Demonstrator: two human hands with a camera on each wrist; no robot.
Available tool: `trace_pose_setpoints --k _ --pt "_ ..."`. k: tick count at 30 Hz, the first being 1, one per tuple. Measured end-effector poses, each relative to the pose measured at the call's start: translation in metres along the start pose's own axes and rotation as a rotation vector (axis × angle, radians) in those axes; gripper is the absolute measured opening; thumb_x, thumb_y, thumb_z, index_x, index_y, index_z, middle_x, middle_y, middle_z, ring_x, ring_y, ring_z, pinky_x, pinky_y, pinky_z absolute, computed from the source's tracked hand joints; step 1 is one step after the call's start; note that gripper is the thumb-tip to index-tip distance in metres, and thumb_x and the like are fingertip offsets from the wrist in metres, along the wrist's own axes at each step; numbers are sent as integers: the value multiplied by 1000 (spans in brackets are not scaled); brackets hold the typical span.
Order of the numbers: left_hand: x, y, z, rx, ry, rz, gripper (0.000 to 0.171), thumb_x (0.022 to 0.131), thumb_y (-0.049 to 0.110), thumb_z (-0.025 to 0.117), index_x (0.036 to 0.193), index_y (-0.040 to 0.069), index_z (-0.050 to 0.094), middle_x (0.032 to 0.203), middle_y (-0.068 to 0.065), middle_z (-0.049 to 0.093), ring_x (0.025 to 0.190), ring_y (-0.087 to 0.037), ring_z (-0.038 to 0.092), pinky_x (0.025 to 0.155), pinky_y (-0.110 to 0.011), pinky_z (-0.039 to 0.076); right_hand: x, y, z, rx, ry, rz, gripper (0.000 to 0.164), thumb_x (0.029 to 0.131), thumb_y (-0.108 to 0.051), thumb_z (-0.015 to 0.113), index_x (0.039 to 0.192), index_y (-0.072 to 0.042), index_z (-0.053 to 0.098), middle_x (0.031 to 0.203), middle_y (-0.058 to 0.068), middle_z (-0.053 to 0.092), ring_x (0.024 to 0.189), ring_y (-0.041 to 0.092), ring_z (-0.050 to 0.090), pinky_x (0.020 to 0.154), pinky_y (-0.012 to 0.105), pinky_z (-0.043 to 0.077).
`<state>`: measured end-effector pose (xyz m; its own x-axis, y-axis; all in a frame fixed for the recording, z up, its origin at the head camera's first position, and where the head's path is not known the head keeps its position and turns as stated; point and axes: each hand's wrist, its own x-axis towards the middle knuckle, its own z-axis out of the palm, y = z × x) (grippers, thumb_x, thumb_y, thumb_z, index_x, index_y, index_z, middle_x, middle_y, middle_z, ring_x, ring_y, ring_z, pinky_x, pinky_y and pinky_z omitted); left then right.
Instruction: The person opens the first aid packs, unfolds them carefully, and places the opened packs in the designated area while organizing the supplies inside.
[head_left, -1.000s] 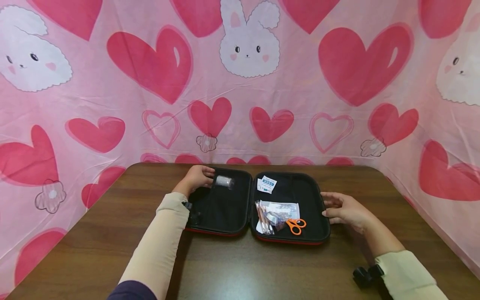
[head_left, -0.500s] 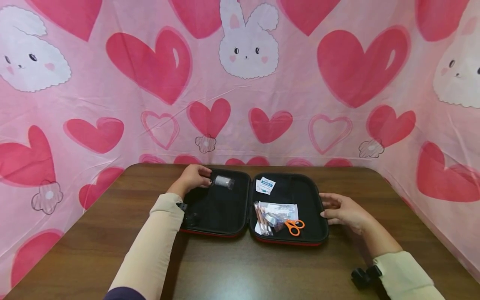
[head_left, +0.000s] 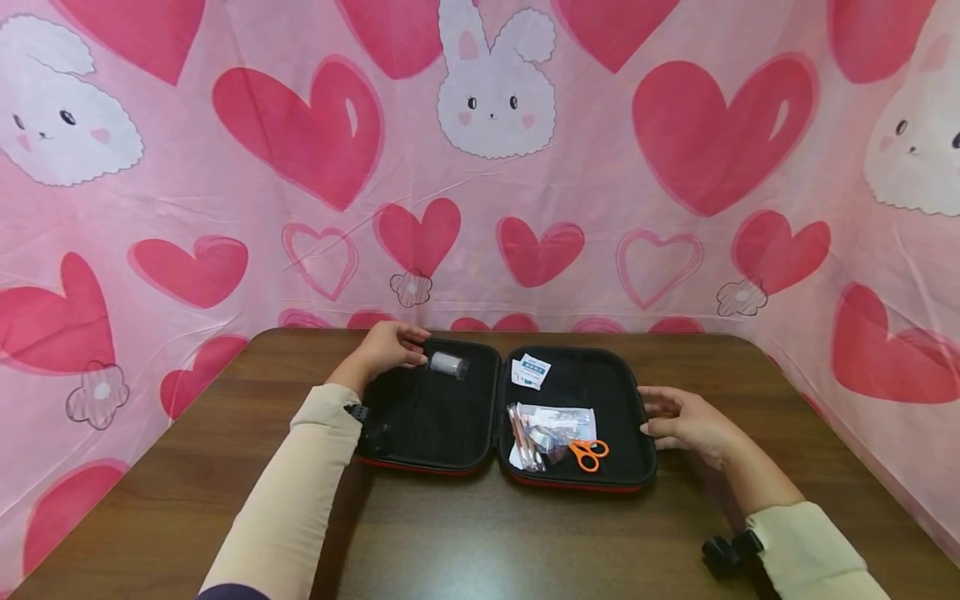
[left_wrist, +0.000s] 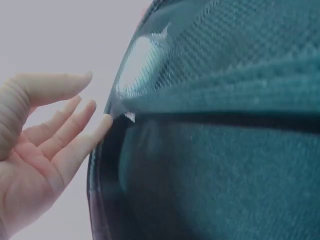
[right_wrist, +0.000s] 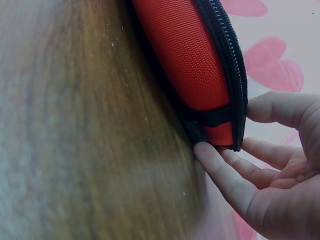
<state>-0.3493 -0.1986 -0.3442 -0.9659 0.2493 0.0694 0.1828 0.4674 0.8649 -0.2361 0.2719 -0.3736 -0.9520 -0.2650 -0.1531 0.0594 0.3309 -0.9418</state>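
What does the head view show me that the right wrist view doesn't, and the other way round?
Only the head view: the left hand and the open case's inside, with orange-handled scissors, small white packets and a clear-wrapped roll.

Only the right wrist view: the zipper teeth and black strap.

Both: the right hand at the edge of the red case, the wooden tabletop and the pink heart backdrop.

place: draped booth | pink heart-print cloth (head_left: pixel 480 187) | wooden table (head_left: pixel 465 529)
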Motion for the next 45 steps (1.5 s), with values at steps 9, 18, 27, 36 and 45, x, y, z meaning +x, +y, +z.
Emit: trace_pose_setpoints --k 9,18,27,36,45 --pt "-2 19 12 71 -56 108 42 79 -7 75 120 -11 63 116 -30 63 100 -35 67 74 -39 59 0 -1 0 -9 5 11 75 86 -4 71 147 8 28 135 36 43 98 26 62 82 40 57" --pt "-1 35 29 142 -150 178 39 79 -2 77 117 -6 67 115 -25 66 98 -29 69 81 -38 57 0 0 -1 -7 0 6 75 87 -4 71 147 8 28 135 36 43 98 26 62 82 40 57" --pt "-3 57 50 160 -278 211 38 80 1 78 116 -3 68 118 -21 66 107 -35 64 80 -35 57 0 -1 0 -2 3 9 75 86 -3 71 147 8 28 136 37 42 97 26 63 81 39 57" --pt "-5 71 73 243 -377 312 36 78 5 82 112 2 72 112 -12 70 98 -18 68 79 -29 56 0 -2 0 -6 6 13 75 87 -3 71 147 8 28 135 37 42 98 26 63 82 40 57" --pt "-13 83 98 333 -499 439 33 77 5 82 109 2 74 108 -12 71 97 -20 69 80 -23 54 -1 -2 0 2 6 18 75 87 -2 70 147 8 28 135 36 42 98 25 62 82 40 57"
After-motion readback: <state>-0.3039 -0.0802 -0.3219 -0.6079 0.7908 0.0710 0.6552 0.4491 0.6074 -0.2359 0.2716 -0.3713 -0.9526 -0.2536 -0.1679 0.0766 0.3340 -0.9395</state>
